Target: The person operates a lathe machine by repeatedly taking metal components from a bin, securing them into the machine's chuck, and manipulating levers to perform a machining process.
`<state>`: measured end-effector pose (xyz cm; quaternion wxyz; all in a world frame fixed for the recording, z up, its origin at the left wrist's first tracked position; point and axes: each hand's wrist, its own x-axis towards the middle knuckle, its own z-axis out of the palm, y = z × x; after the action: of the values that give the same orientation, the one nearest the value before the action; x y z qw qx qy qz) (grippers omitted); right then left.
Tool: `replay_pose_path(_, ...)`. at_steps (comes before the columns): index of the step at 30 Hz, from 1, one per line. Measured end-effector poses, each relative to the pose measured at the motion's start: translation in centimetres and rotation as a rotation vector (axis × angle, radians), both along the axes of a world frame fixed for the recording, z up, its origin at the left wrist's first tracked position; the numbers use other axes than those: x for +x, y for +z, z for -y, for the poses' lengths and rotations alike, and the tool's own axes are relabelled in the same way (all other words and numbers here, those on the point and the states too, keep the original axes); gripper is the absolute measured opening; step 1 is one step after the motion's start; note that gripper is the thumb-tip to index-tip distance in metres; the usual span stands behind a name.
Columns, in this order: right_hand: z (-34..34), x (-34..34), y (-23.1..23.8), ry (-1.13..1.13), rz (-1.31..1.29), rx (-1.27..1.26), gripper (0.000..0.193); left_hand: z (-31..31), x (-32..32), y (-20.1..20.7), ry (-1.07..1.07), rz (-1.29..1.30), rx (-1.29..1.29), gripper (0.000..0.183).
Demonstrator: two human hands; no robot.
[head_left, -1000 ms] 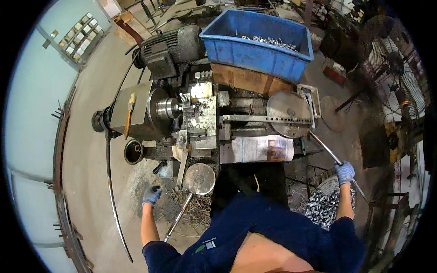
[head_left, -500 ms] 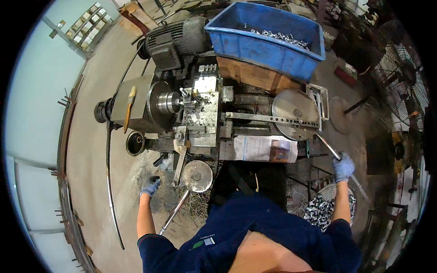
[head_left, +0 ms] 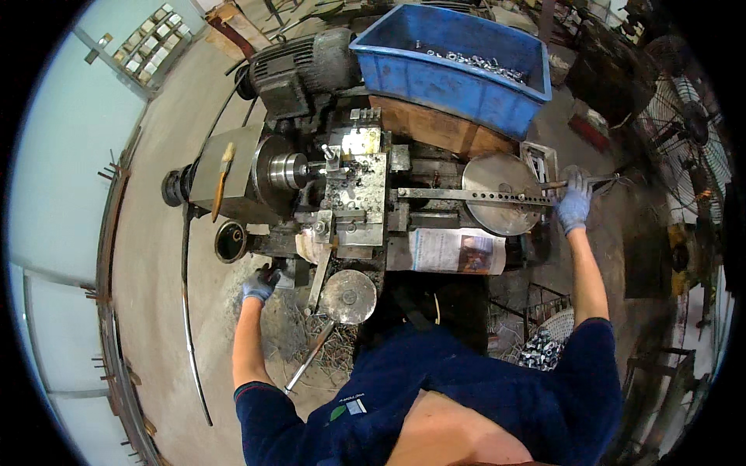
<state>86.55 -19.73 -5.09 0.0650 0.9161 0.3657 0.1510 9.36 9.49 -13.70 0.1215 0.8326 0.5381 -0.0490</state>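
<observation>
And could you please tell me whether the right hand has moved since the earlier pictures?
Yes, the right hand has moved forward, clearly closer to the blue bin.

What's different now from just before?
The blue-gloved right hand, still gripping a straight metal lever, swung it forward. A flat grey metal slide moved right, away from the round steel chuck. The blue-gloved left hand moved forward; its grip is unclear. The blue plastic bin and wooden-handled brush stayed put.
</observation>
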Motion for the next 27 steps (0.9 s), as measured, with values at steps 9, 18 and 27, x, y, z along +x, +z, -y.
replay_pose_path(9,9.3,-7.4,-2.3,-0.077,-0.327,0.269,0.054,2.7,2.5,-12.3,0.675,0.141,0.355,0.055)
replay_pose_path(18,-1.3,-12.7,12.3,0.371,-0.407,0.683,0.037,0.6,0.6,-4.8,0.269,-0.035,-0.047,0.037)
replay_pose_path(27,-21.4,-33.5,19.2,1.311,-0.241,0.312,0.042,-1.5,-8.8,10.1,0.175,0.459,0.244,0.035)
